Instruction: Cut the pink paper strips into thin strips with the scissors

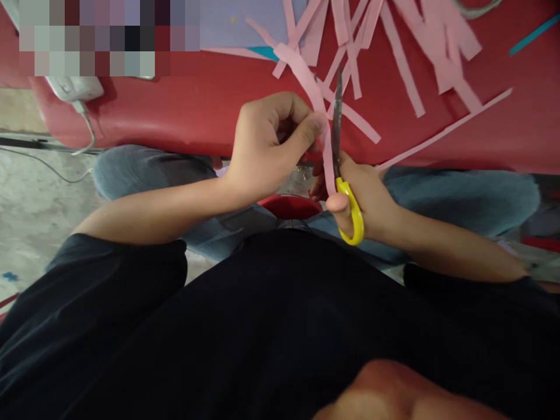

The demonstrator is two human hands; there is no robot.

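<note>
Pink paper strip [312, 87], long and narrow, runs from the red tabletop [184, 111] down into the gap between the seated person's two hands, just in front of their lap. Starting at the left, a white plastic device [74, 87] with a thin cable sits at the table's corner, above bare concrete floor. Next comes the left hand [271, 149], its fingers curled closed and the thumb pressing the strip against the forefinger, holding it taut. Just to its right stand the scissors with yellow plastic handles [350, 213], blades pointing up and away alongside the strip; whether the blades are parted or closed on the paper is hard to tell from here. The right hand [363, 198] grips them, thumb through the yellow loop and the other fingers wrapped round below.

It looks like a lengthwise cut through the strip is under way. A next snip would seem to call for the left hand keeping the paper stretched and straight along the blades.

Further right, many loose pink paper strips [406, 64] lie scattered and overlapping on the red surface, with a teal strip [534, 34] at the far edge. The table edge sits close behind the hands, and the loose strips touching the held one could catch or drag.
</note>
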